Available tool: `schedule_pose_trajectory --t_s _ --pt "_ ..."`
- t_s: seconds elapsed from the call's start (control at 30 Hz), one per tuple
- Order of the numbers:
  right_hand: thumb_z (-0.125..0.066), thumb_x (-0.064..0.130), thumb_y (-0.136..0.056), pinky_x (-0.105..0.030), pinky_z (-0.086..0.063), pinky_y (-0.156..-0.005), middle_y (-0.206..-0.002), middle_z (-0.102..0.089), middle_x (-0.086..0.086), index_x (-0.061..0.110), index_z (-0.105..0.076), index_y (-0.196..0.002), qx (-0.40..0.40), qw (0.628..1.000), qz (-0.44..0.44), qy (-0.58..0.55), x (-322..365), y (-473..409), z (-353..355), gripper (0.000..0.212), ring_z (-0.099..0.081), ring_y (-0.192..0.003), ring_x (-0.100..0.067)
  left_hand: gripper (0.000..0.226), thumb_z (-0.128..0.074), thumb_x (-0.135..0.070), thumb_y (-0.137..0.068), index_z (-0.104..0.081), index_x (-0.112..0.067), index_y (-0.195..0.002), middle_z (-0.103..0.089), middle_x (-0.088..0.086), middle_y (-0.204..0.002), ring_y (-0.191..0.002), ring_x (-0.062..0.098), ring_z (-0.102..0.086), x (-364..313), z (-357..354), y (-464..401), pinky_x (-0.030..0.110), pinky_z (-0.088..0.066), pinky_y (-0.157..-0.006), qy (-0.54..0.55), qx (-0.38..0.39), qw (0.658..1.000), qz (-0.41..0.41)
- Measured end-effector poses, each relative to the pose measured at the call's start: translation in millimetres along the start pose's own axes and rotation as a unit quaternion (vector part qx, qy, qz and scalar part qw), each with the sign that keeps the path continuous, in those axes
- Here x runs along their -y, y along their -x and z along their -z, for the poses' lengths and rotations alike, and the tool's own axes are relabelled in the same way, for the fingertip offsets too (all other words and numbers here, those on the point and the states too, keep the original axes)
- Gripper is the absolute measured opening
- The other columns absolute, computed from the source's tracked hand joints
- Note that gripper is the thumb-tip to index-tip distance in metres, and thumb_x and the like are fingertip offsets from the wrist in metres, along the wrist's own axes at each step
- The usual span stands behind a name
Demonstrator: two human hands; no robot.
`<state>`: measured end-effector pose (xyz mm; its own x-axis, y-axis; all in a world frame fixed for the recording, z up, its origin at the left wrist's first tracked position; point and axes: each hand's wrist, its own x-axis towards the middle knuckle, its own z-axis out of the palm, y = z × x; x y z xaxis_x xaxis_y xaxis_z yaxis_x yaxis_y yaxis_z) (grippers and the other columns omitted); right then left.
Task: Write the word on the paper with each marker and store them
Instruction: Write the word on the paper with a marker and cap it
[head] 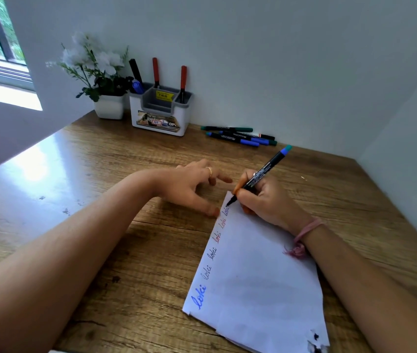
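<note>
Both forearms reach forward over the bench (pixel 100 154), bare to the elbow. The left hand (pixel 189 186) lies palm down with its fingers spread and loosely bent; the thumb tip presses at the edge of the paper (pixel 253 276), and a ring shows on one finger. The right hand (pixel 260 200) is curled in a writing grip, thumb and fingers pinching the marker (pixel 260 174) low on its barrel, its heel resting on the sheet. A pink band circles the right wrist.
</note>
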<state>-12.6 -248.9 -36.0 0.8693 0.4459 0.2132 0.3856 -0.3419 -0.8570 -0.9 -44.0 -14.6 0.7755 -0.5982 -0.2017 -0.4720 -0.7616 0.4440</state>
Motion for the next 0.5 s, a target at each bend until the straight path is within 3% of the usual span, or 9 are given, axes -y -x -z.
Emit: schedule_pose_trajectory --t_s 0.07,0.13,0.27,0.37,0.5 --pt "-0.055 0.003 -0.081 -0.016 -0.040 -0.045 -0.048 -0.054 0.010 0.015 -0.053 -0.069 -0.008 1.000 -0.009 -0.020 2 1 0 0.017 -0.048 -0.043 -0.003 0.057 -0.056 -0.009 -0.088 -0.034 -0.033 -0.135 -0.043 -0.007 -0.117 -0.103 0.008 -0.047 5 3 1 0.018 -0.040 -0.084 0.098 -0.018 0.995 0.008" --pt "-0.053 0.002 -0.082 -0.017 -0.039 -0.045 -0.048 -0.051 0.008 0.014 -0.053 -0.071 -0.031 0.998 -0.011 -0.045 4 1 2 0.017 -0.046 -0.043 -0.005 0.057 -0.045 0.006 -0.088 -0.038 -0.026 -0.134 -0.051 -0.007 -0.114 -0.101 0.004 -0.053 11 4 4 0.017 -0.044 -0.088 0.127 -0.048 0.991 0.019" --pt "-0.050 -0.006 -0.087 -0.020 -0.040 -0.047 -0.055 -0.050 0.004 0.015 -0.051 -0.077 -0.087 0.992 -0.006 -0.094 10 1 6 0.023 -0.046 -0.047 -0.007 0.052 -0.056 0.002 -0.089 -0.040 -0.024 -0.130 -0.060 -0.007 -0.108 -0.104 0.004 -0.062 21 6 5 0.024 -0.046 -0.098 0.197 -0.106 0.975 0.010" --pt "-0.047 -0.005 -0.089 -0.022 -0.048 -0.057 -0.065 -0.062 0.001 0.017 -0.059 -0.080 -0.109 0.986 -0.014 -0.123 16 2 8 0.027 -0.058 -0.060 -0.011 0.045 -0.062 0.005 -0.083 -0.046 -0.015 -0.120 -0.065 0.004 -0.098 -0.096 0.012 -0.068 18 8 6 0.029 -0.054 -0.088 0.291 -0.149 0.945 -0.001" --pt "-0.046 -0.002 -0.091 -0.020 -0.053 -0.066 -0.083 -0.073 0.002 0.017 -0.066 -0.092 -0.099 0.986 -0.016 -0.131 19 6 10 0.028 -0.068 -0.077 -0.010 0.033 -0.069 0.004 -0.077 -0.056 -0.012 -0.104 -0.074 0.005 -0.093 -0.089 0.013 -0.071 12 11 6 0.025 -0.056 -0.081 0.316 -0.197 0.928 -0.022"
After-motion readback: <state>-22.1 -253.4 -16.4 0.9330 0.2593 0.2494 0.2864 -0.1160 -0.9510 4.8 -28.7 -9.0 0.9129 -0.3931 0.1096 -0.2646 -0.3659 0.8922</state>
